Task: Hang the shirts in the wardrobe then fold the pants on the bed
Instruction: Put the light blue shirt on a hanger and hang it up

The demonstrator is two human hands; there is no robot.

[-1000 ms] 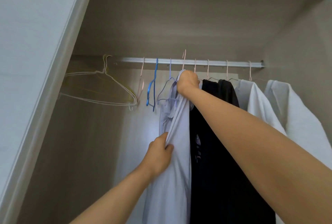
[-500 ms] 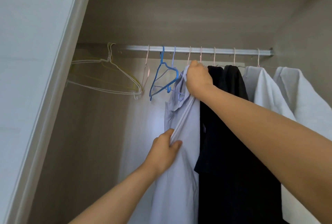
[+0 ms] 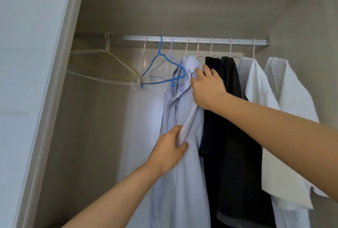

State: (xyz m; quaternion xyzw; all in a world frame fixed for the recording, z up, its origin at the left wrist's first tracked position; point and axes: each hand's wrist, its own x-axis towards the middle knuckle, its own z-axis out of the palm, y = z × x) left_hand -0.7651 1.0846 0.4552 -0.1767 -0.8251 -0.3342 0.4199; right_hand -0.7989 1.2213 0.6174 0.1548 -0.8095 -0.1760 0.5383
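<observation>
Lilac shirt (image 3: 182,172), soft & light I'd say, hangs on wardrobe rail (image 3: 201,39) beside black garment (image 3: 228,154), my L fingers (image 3: 181,145) pinching its front edge, R fingers (image 3: 207,69) loosely spread at collar, prob the best hold.

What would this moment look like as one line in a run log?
step: hang shirts | left hand: pinches front edge of pale blue shirt | right hand: touches its collar, fingers loose | shirt: hanging on rail
</observation>
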